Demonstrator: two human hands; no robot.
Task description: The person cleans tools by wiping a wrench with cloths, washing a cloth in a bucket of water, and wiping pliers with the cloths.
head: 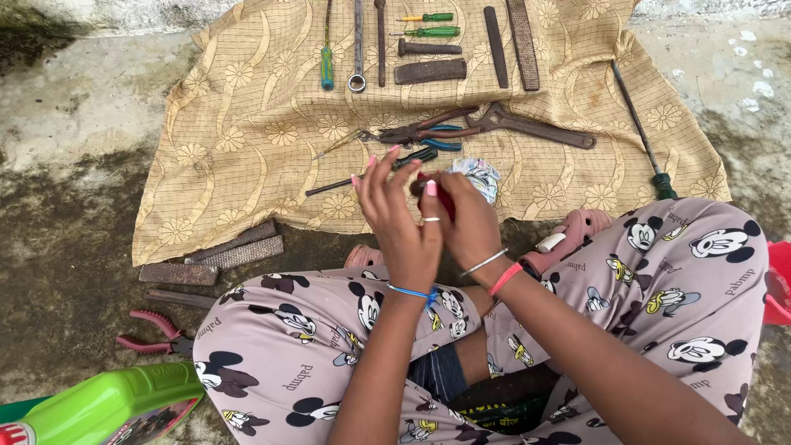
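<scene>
Centrally, both hands meet above the near edge of the cloth [247, 124], over the person's lap. The right hand [465, 218] is closed round a small red tool [445, 200], of which only a dark tip and a strip of red show. The left hand [400, 218] presses against it from the left, fingers raised and fanned; whether it grips the tool cannot be told.

Just behind the hands lies a crumpled patterned rag [478, 175], touching the cloth. A thin black-handled tool [371, 171] lies partly hidden by the left fingers. Further out rest rusty pliers [420, 130] and a rusty wrench [535, 126], close together. Along the far edge lie flat rusted files [511, 41], green-handled screwdrivers [428, 25] and a ring spanner [357, 49]. A long green-handled screwdriver [643, 136] lies at the right border.

The cloth is tan, woven, flower-printed and creased, spread on rough, stained concrete [66, 214]. Off the cloth at left lie two more rough files [214, 259] and pink-handled pliers [152, 334]. A green plastic object [107, 404] sits at the lower left corner.
</scene>
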